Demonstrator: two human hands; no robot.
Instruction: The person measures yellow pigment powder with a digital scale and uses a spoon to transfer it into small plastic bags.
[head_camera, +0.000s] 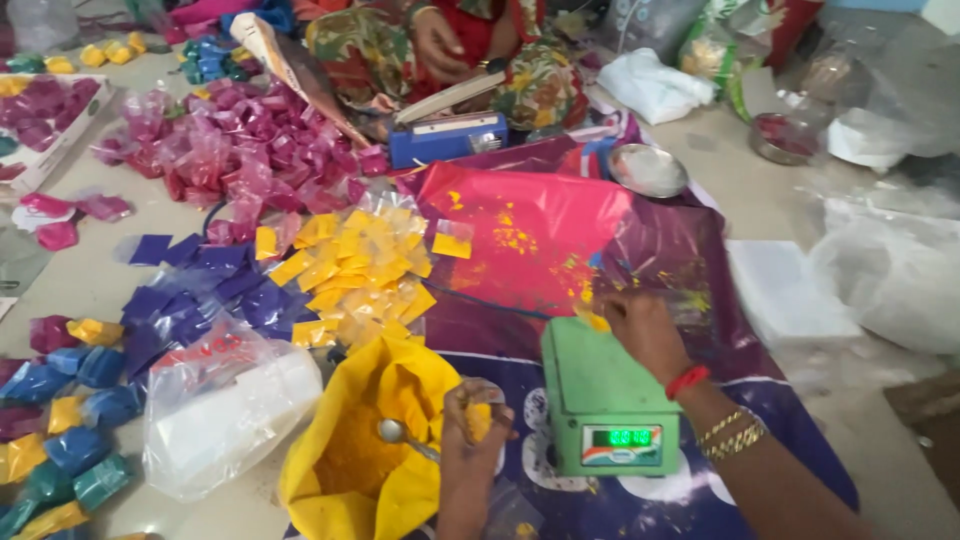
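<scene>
The spoon handle vanishes under the left hand, the right hand hides most of a yellow packet at the scale's twelve o'clock edge, and the seated person at twelve is cut off above the lap.

Pale grey floor under even, soft light

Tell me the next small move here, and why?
Probably tip the spoon in the left hand toward the small packet that the right hand holds at the green scale: the spoon sits over the open yellow powder bag.
</scene>
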